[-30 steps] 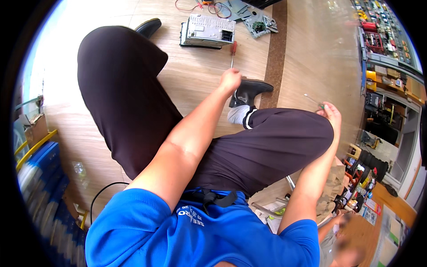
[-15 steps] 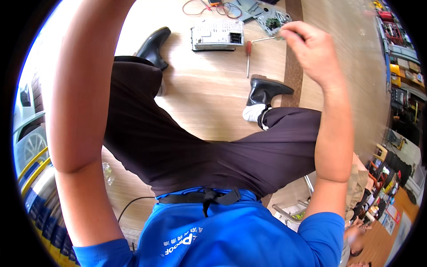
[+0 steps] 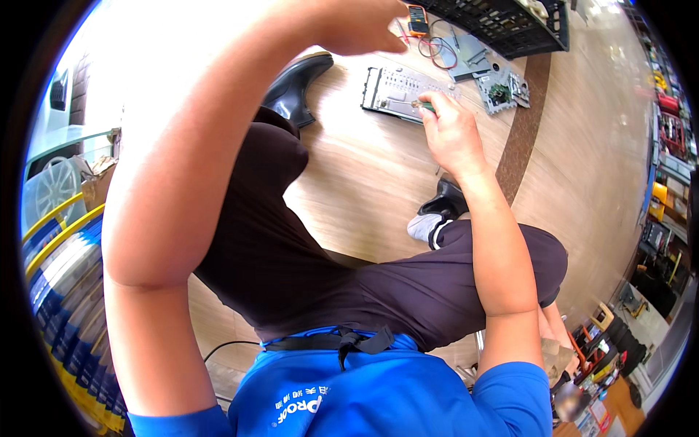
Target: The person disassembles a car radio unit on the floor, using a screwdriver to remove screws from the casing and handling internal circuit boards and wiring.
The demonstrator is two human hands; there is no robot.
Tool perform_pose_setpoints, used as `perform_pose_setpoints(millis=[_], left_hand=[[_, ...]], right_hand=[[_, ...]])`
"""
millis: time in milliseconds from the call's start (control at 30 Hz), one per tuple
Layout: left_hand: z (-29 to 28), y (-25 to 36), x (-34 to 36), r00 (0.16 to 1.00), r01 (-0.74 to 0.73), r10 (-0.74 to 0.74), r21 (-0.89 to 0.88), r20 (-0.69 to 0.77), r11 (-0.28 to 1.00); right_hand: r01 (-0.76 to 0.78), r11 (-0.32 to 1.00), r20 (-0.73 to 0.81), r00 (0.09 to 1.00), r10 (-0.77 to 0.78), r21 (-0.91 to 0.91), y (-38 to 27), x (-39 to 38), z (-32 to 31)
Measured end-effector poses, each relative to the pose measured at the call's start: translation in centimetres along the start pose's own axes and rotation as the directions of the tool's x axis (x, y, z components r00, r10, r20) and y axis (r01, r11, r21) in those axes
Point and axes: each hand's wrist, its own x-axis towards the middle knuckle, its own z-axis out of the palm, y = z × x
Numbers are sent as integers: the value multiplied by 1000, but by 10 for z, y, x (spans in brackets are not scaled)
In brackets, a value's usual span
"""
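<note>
My left hand [image 3: 364, 28] reaches across the top of the view, fingers apart and partly out of frame, near an orange-and-black meter [image 3: 416, 21] with red and black leads. My right hand [image 3: 451, 135] grips a small green-handled screwdriver [image 3: 424, 105], its shaft over a silver metal electronic unit [image 3: 386, 89] lying on the floor. A dismantled board with a green circuit [image 3: 499, 95] and grey metal plates [image 3: 460, 52] lie just right of the unit. The red screwdriver is mostly hidden behind my right hand.
A black plastic crate [image 3: 524, 29] stands at the top right. My boots [image 3: 295, 91] and bent legs frame the floor space. Blue-and-yellow stacked items [image 3: 65, 306] line the left, cluttered shelves [image 3: 666, 146] the right. Part of another person [image 3: 553, 328] shows at lower right.
My left hand let go of the red screwdriver and rose to the top. My right hand moved from beside my knee to over the metal unit, carrying the green screwdriver.
</note>
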Motion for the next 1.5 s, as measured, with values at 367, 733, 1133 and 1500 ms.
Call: perform_pose_setpoints(millis=[367, 733, 1133, 1500], left_hand=[[-24, 31, 8, 994, -49, 62, -139, 89, 989], [-27, 35, 0, 995, -33, 49, -173, 89, 984], [-26, 29, 4, 995, -14, 24, -111, 92, 994], [-24, 23, 0, 997, -35, 41, -96, 64, 995]], right_hand=[[139, 988, 94, 987, -131, -73, 13, 19, 39], [145, 987, 78, 987, -139, -68, 14, 21, 39], [143, 989, 82, 987, -140, -31, 11, 21, 40], [158, 979, 72, 986, -149, -128, 9, 19, 51]])
